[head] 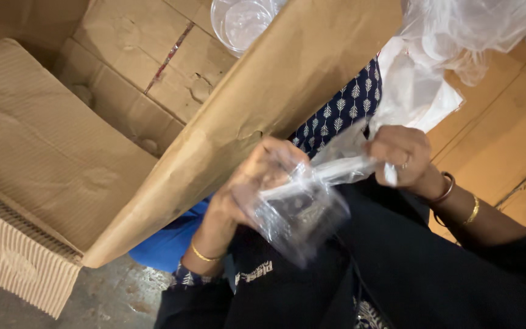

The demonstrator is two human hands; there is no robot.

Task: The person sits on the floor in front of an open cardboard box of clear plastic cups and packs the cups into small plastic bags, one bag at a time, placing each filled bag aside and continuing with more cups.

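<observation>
Left hand (257, 176) closed around a small clear plastic bag (296, 216) with something dark inside; right hand (400, 155) pinches its neck, pulled taut rightward. Open cardboard box (62, 140) sits left, its flap leaning over the lap.

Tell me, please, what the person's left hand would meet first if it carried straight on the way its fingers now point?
Probably the clear plastic bag it already grips: the left hand points rightward toward the right hand, which pinches the bag's twisted neck. Beyond the bag comes that right hand, though depth is unclear.
</observation>
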